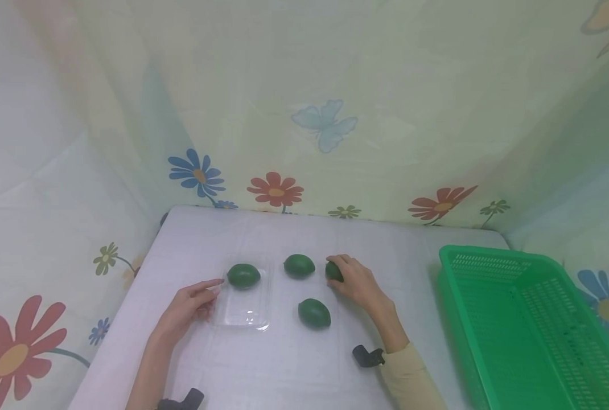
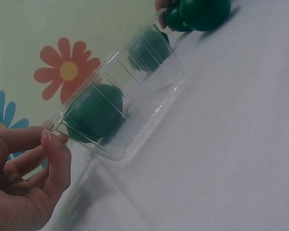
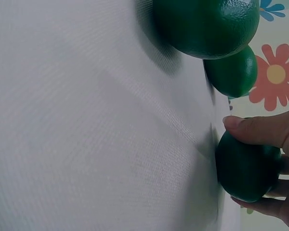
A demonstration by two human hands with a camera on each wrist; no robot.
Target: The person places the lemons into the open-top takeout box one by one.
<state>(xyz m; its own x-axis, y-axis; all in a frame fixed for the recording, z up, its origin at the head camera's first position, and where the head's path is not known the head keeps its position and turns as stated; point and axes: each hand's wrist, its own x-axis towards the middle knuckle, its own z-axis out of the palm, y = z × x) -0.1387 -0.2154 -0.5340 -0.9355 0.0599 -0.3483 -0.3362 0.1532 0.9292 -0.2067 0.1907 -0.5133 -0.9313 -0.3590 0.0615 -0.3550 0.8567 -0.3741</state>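
My left hand [image 1: 189, 307] pinches the left rim of a clear plastic container [image 1: 245, 313] between thumb and fingers, as the left wrist view shows up close. A dark green lime [image 1: 243, 276] lies inside, toward the container's far left. My right hand [image 1: 357, 280] has its thumb and fingers curled round another lime [image 3: 248, 166] at the table surface. Between that hand and the container lies one loose lime [image 1: 299, 266]; a second loose lime [image 1: 315, 314] sits nearer the person. In the head view the right hand partly hides the gripped lime.
A large green plastic basket [image 1: 519, 341] with slotted walls stands at the right. White cloth covers the table [image 1: 294, 370]. Behind it hangs a flower-printed curtain [image 1: 386, 142]. Each wrist wears a black camera [image 1: 368, 356].
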